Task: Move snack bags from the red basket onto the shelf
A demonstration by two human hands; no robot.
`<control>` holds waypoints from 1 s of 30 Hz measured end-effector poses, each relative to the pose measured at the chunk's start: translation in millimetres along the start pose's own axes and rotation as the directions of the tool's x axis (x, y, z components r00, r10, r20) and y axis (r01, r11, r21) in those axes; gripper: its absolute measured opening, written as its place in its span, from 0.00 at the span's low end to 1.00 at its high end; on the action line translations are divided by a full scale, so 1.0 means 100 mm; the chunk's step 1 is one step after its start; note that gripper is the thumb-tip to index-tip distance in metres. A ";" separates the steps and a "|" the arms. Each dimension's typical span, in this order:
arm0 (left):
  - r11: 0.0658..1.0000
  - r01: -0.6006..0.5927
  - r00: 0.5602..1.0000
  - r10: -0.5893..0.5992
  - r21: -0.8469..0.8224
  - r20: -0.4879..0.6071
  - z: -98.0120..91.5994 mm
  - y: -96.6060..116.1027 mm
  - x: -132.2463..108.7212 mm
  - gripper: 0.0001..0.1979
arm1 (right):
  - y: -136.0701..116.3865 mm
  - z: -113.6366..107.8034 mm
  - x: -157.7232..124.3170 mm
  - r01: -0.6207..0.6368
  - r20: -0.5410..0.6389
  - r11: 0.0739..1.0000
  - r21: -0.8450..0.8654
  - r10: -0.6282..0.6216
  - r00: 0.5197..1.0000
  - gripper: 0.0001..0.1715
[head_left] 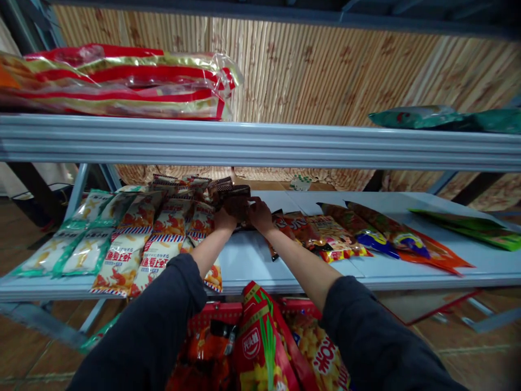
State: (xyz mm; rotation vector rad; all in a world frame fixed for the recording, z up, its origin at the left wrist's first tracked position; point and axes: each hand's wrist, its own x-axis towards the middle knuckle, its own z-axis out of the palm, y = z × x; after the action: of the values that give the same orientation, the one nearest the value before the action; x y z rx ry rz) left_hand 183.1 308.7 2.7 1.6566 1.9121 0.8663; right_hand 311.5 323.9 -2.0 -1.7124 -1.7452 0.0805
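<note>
Both my hands reach over the middle shelf to a dark brown snack packet. My left hand grips its left side, with the fingers partly hidden behind it. My right hand has its fingers bent and pinched at the packet's right edge. More dark brown packets lie just behind and left of it. Left of my hands are rows of white and orange snack bags with striped edges. Right of my right hand lie brown and red snack bags.
A red basket full of snack bags stands below the shelf's front edge. The upper shelf beam runs across above my hands, with long red packages on it. Green-edged white bags lie far left, green bags far right.
</note>
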 end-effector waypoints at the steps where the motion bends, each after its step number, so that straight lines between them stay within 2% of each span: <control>1: 1.000 -0.002 1.000 0.002 0.023 0.004 0.02 -0.01 0.00 0.17 | 0.00 0.02 -0.02 -0.015 0.004 1.000 -0.008 0.015 1.000 0.17; 4: 0.996 -0.003 1.000 0.002 0.086 0.008 0.07 0.00 -0.05 0.20 | 0.02 0.06 -0.07 -0.056 0.023 0.998 -0.035 0.056 0.998 0.18; 10: 0.979 -0.055 0.998 0.050 0.195 0.030 0.17 0.06 -0.17 0.32 | 0.02 0.11 -0.14 -0.116 0.060 0.990 -0.085 0.121 0.991 0.20; 18: 0.952 -0.141 0.988 0.118 0.271 0.100 0.16 0.05 -0.13 0.23 | 0.01 0.15 -0.15 -0.176 0.111 0.977 -0.124 0.190 0.975 0.20; 30: 0.915 -0.213 0.971 0.161 0.342 0.175 0.12 0.01 -0.19 0.28 | -0.08 0.09 -0.18 -0.233 0.154 0.950 -0.208 0.267 0.951 0.26</control>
State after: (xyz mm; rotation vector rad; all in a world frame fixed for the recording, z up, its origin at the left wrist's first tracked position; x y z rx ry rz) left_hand 195.3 291.6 -6.3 2.0841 1.9171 0.4628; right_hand 298.1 310.3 -12.5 -2.1197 -1.6960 0.1948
